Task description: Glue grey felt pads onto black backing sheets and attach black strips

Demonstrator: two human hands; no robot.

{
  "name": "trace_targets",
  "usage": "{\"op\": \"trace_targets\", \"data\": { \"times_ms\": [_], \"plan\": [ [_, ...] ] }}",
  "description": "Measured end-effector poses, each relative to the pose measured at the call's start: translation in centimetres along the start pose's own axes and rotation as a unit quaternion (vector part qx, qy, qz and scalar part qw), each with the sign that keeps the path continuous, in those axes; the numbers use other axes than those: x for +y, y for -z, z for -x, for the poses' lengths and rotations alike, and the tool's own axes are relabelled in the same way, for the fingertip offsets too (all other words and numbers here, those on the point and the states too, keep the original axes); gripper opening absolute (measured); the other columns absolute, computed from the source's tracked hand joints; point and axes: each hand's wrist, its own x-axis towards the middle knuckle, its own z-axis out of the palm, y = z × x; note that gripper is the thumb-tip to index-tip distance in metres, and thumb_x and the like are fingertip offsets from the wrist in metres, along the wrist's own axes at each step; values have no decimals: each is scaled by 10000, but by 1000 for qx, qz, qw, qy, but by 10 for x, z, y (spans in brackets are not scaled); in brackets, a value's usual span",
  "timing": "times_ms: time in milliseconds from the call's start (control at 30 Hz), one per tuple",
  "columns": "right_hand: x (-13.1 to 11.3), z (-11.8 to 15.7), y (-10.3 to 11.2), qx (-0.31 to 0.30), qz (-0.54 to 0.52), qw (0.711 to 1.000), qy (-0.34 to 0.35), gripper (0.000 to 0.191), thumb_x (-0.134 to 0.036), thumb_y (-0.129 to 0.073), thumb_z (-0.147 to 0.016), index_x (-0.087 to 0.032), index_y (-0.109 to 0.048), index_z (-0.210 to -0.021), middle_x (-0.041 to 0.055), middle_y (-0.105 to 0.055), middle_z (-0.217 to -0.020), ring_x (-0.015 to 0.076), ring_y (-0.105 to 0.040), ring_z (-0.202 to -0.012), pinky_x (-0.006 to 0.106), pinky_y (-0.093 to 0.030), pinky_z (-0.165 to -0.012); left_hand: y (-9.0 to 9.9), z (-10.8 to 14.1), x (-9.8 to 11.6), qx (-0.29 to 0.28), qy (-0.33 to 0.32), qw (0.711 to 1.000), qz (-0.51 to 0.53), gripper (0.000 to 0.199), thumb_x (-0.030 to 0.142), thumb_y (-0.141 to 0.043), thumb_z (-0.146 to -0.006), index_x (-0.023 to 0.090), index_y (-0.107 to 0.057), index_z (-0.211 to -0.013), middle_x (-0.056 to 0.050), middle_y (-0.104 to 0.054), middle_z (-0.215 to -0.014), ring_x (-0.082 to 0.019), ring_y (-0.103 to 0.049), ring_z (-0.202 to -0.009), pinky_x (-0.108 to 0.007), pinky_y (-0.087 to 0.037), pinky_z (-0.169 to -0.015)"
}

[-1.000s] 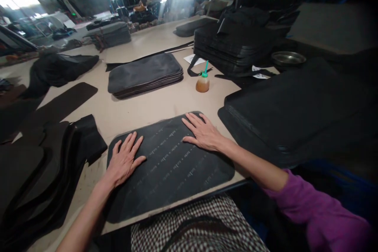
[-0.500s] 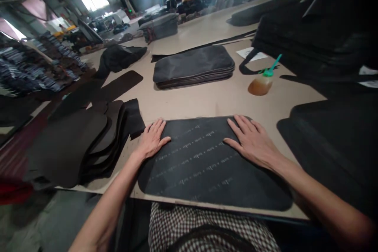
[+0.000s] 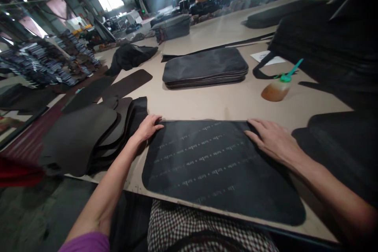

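Observation:
A dark panel with rounded corners and rows of pale printed lettering lies flat at the near edge of the table. At its far left corner is my left hand, thumb and fingers apart around the corner. My right hand rests at the far right corner, its thumb apart from the fingers. Whether either hand pinches the panel edge cannot be made out. Beyond the panel sits a neat stack of dark panels. To the left, close to my left forearm, are loosely stacked dark brown pieces.
A bottle of amber liquid with a green nozzle lies at the right on the table. Dark sheets are beside my right arm. A black cloth heap and a white paper are farther back.
Both hands have slid outward from the panel's surface to its far corners. The view has shifted, so the surroundings sit slightly farther right.

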Motion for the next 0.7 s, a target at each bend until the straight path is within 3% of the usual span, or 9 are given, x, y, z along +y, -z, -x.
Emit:
{"op": "trace_targets", "data": {
  "times_ms": [133, 333, 567, 700],
  "plan": [
    [7, -7, -3, -6, 22, 1000, 4, 544, -557, -337, -1034, -191, -605, -1333, 158, -644, -1282, 359, -615, -1103, 509, -509, -909, 3, -16, -3, -42, 5, 999, 34, 255, 329, -743, -794, 187, -703, -1002, -58, -675, -980, -222, -609, -930, -349, -463, -877],
    [9, -10, -4, -11, 24, 1000, 13, 545, -558, -344, -1025, -186, -628, -1304, 168, -659, -1167, 354, -616, -1017, 500, -518, -826, 7, -26, -8, -104, 39, 989, 101, 280, 399, -737, -732, 183, -639, -881, 18, -598, -775, -156, -534, -703, -280, -406, -657],
    [11, -7, -9, -1, 19, 1000, 22, 550, -578, -322, -1028, -206, -622, -1300, 161, -654, -1170, 351, -624, -1006, 496, -528, -822, 8, -29, -8, -104, 47, 985, 128, 334, 421, -762, -659, 178, -648, -858, -7, -621, -812, -182, -552, -765, -293, -421, -695],
    [13, -10, -10, -3, 21, 1000, 19, 540, -576, -340, -1027, -203, -627, -1293, 157, -651, -1156, 351, -622, -1001, 485, -521, -810, 7, -29, -5, -85, 61, 986, 131, 309, 456, -730, -687, 190, -636, -813, -3, -617, -794, -181, -546, -767, -288, -422, -701]
  ]
}}
